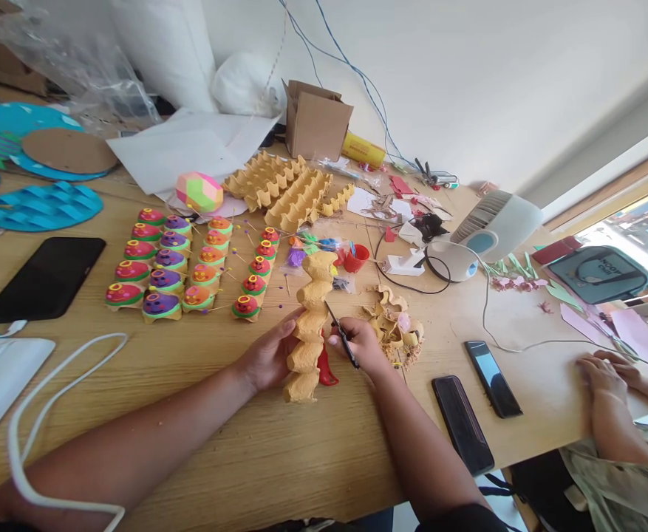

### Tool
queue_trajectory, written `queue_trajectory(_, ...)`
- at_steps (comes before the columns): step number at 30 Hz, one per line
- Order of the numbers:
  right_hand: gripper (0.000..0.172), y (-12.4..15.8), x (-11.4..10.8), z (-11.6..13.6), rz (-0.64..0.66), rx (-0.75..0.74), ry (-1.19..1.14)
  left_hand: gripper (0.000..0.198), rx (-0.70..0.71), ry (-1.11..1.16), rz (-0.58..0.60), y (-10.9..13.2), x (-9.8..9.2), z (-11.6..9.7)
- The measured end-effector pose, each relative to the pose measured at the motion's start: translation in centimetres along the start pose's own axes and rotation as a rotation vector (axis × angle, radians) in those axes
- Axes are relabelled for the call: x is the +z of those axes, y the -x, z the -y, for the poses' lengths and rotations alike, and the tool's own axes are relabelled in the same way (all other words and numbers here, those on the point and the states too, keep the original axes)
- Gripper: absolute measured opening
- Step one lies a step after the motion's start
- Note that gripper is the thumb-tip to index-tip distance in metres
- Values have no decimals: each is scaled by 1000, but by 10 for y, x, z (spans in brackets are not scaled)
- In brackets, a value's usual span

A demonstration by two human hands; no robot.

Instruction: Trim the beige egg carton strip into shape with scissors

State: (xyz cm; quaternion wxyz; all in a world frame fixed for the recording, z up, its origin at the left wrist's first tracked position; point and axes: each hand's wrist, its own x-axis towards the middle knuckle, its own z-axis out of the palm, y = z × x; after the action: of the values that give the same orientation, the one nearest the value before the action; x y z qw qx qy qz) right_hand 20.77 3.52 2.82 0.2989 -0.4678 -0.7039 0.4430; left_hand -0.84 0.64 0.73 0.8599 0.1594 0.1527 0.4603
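Observation:
My left hand is closed on a strip of yellow egg carton, which stands roughly upright over the table. In my right hand is a pair of dark-bladed scissors, its blades pointing at the strip's right edge. Something red shows between the strip and my right hand; part of it is hidden. Behind my left hand stand rows of painted carton pieces with faces, among them a red row, an orange row and a purple row. Carton scraps lie beyond my right hand.
Uncut egg cartons lie behind, near a red cup and a cardboard box. A black phone is at left, two phones at right. A white fan stands back right. Another person's hands rest at far right.

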Motion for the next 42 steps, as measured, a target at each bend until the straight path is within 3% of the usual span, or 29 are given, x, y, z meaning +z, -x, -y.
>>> queue_trajectory(17,67,-1,-2,3,-1,33,1,50,-12,11,13,1,3,-2)
queue_trajectory(42,62,0,-5,4,16,28,-21,43,-1,18,-3,0,-1,1)
